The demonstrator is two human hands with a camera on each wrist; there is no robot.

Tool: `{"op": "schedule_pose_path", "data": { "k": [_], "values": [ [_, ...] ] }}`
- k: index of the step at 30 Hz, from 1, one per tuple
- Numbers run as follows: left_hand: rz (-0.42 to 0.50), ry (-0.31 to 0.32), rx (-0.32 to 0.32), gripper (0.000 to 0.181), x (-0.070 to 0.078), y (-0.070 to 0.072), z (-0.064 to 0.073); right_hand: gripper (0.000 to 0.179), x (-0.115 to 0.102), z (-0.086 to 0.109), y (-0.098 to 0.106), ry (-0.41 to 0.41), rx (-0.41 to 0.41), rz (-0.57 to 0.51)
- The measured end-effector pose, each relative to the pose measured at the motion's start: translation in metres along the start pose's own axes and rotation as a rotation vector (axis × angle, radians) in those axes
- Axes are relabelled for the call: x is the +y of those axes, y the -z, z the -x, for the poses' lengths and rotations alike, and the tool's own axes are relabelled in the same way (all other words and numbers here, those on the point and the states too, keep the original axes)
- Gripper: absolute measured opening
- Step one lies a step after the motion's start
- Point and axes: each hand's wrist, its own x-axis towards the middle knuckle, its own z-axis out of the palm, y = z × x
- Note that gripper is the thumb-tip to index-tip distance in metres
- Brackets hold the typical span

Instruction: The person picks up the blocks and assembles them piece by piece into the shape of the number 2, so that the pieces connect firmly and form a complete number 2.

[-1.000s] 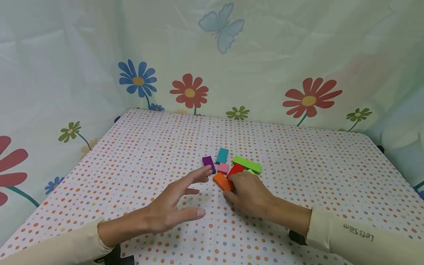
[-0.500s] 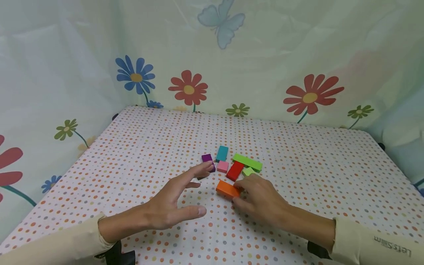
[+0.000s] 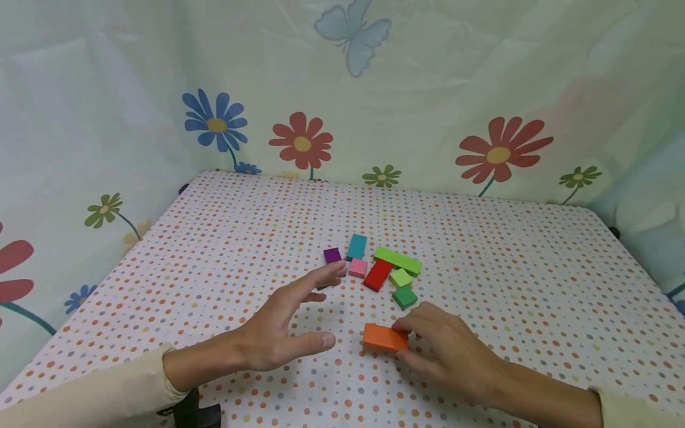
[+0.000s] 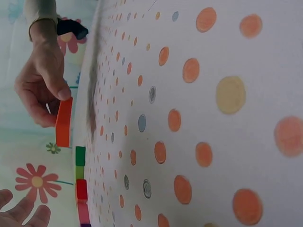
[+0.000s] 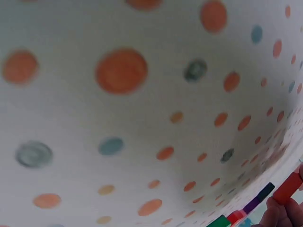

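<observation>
My right hand [image 3: 455, 348] pinches one end of an orange block [image 3: 384, 337] between thumb and fingers. In the left wrist view the orange block [image 4: 64, 123] is held a little off the tabletop. My left hand [image 3: 283, 324] hovers to the left, thumb and fingers spread and relaxed, holding nothing. Its fingertips overlap a purple block [image 3: 332, 255] in the head view and partly hide it. A dark block [image 3: 322, 288] barely shows beneath those fingers. Nearest to my right hand lies a green block [image 3: 405, 296], below a light green one [image 3: 401, 278].
Farther in the cluster lie a red block [image 3: 377, 275], a pink block [image 3: 358, 268], a teal block [image 3: 357, 247] and a long lime block [image 3: 398, 261]. They rest on a dotted tablecloth [image 3: 514, 267]. A flowered curtain [image 3: 417, 107] stands behind the table.
My right hand has drawn the orange block away from the cluster, toward me and slightly right. The green block has come into view. My left hand has stayed nearly still.
</observation>
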Motion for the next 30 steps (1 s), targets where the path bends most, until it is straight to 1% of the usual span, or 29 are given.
{"op": "schedule_pose_path", "data": {
  "k": [4,6,9,12,19,27,30],
  "values": [
    [-0.002,0.002,-0.013,0.082,0.001,-0.003,-0.001,0.025,0.004,0.01,0.0,0.017,-0.037,-0.032],
    [-0.007,0.001,-0.022,0.081,0.001,-0.004,-0.002,0.026,0.005,0.014,-0.002,0.054,-0.035,-0.052],
    [-0.005,0.007,-0.037,0.08,0.0,-0.005,-0.003,0.025,0.006,0.018,-0.006,0.129,-0.011,-0.075],
    [-0.01,0.012,-0.043,0.08,-0.002,-0.006,-0.003,0.024,0.007,0.02,-0.007,0.164,-0.015,-0.095],
    [-0.034,0.001,-0.032,0.081,-0.005,-0.006,-0.006,0.025,0.008,0.02,-0.009,0.144,-0.064,-0.094],
    [-0.034,0.011,-0.03,0.079,-0.007,-0.006,-0.006,0.026,0.007,0.017,-0.012,0.133,-0.083,-0.07],
    [-0.033,0.021,-0.026,0.079,-0.008,-0.006,-0.006,0.026,0.006,0.017,-0.011,0.111,-0.097,-0.071]
  ]
}}
